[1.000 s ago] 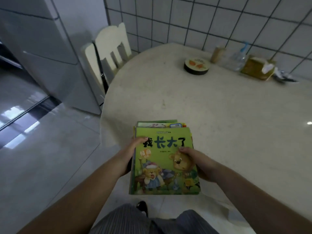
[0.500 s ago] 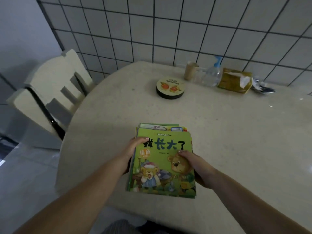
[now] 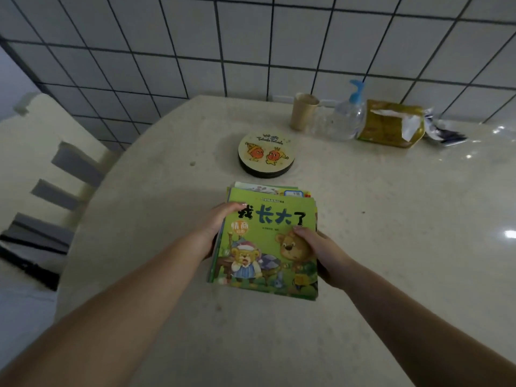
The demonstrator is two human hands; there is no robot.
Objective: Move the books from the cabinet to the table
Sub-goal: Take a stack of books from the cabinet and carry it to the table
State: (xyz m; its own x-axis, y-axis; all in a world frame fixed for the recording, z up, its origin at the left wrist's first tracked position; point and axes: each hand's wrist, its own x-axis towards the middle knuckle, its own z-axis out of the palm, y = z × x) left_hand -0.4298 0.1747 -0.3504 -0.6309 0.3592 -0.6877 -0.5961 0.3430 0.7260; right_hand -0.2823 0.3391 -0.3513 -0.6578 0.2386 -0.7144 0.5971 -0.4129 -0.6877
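From my head camera, looking down, I see a stack of children's picture books (image 3: 265,241) straight ahead of me, between my two hands, over the pale stone surface (image 3: 391,247). My left hand (image 3: 216,229) grips the stack's left edge, thumb on the green bear cover; my right hand (image 3: 321,252) grips the right edge, thumb on top. Both hands are equally near. The stack's long axis runs away from me, toward a round illustrated tin (image 3: 265,155) just beyond it. I cannot tell whether the books touch the surface or hang just above it. Setting them down looks like the step in hand. Compared with a second ago, the stack was at the surface's near edge with floor below; now it sits well inside, the tin closer.
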